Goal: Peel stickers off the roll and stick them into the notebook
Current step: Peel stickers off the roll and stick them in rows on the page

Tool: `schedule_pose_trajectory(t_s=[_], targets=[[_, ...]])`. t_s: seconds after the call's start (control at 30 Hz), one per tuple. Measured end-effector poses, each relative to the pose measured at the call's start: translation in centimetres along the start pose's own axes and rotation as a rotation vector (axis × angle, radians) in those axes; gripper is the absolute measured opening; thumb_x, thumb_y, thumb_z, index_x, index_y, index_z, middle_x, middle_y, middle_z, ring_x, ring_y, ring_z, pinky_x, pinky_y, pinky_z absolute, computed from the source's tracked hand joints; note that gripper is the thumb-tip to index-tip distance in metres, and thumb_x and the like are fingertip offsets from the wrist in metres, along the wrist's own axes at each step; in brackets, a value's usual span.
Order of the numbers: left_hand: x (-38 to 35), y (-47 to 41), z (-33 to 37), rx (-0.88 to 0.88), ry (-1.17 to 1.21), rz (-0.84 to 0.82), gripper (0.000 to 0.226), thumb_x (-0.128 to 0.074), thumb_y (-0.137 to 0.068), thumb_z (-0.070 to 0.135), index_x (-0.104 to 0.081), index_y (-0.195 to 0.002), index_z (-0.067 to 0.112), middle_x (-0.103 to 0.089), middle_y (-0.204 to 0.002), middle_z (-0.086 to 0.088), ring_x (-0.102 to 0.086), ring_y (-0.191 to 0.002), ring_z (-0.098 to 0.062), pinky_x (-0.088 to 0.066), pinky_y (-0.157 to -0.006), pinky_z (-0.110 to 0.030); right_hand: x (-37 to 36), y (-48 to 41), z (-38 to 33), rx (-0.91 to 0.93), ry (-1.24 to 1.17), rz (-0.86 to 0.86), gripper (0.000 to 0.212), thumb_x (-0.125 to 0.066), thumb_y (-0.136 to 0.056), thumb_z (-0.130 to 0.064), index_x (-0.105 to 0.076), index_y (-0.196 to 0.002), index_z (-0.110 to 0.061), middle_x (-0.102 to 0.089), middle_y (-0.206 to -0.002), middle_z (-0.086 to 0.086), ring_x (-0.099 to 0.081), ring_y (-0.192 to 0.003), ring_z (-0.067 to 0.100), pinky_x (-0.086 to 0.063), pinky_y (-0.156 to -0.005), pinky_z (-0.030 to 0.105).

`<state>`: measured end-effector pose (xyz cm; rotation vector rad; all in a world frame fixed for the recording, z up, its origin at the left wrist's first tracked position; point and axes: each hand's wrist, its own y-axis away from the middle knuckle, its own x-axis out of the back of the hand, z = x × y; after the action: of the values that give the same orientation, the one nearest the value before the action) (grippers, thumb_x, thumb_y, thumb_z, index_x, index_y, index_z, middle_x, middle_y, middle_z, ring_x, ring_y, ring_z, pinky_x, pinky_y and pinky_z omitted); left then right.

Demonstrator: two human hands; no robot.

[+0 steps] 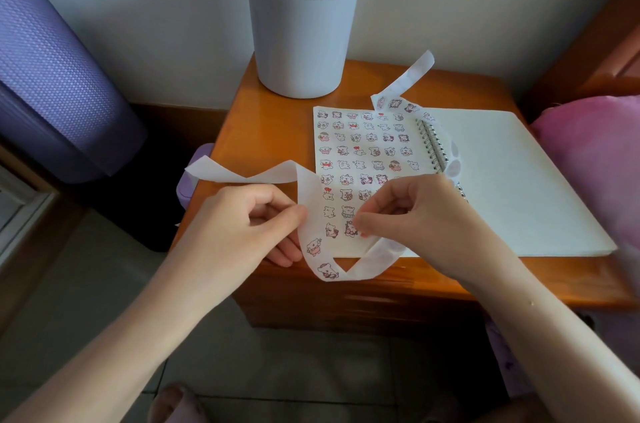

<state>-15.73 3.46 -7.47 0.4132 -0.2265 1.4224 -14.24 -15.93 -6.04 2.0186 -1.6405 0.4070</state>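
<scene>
On the desk (pixel 277 117), the open notebook (pixel 502 180) has its left page filled nearly to the bottom and its right page blank, so much seems left. The left hand (pixel 242 214) pinches the strip (pixel 313 214); the right hand (pixel 415 211) pinches what looks like one sticker (pixel 350 227) above the last row. The strip runs left to right across the page's near end.
</scene>
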Motion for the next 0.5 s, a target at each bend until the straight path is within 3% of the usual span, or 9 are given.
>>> schedule_pose_trajectory(t_s=[0.3, 0.5], targets=[[0.07, -0.03, 0.13, 0.007, 0.012, -0.011, 0.012, -0.062, -0.085, 0.015, -0.068, -0.089, 0.005, -0.072, -0.07, -0.005, -0.07, -0.061, -0.016, -0.059, -0.055, -0.025, -0.24, -0.06, 0.06, 0.011, 0.04, 0.023, 0.009, -0.076, -0.074, -0.014, -0.07, -0.068, -0.015, -0.073, -0.072, -0.006, -0.07, -0.073, 0.013, -0.057, -0.065, 0.03], [-0.01, 0.03, 0.07, 0.004, 0.002, 0.002, 0.013, -0.062, -0.085, 0.018, -0.069, -0.089, 0.008, -0.072, -0.07, -0.003, -0.07, -0.061, -0.015, -0.059, -0.056, -0.025, -0.38, -0.04, 0.13, 0.039, 0.082, 0.029, 0.008, -0.075, -0.076, -0.015, -0.07, -0.07, -0.016, -0.072, -0.074, -0.008, -0.069, -0.073, 0.009, -0.056, -0.062, 0.022]])
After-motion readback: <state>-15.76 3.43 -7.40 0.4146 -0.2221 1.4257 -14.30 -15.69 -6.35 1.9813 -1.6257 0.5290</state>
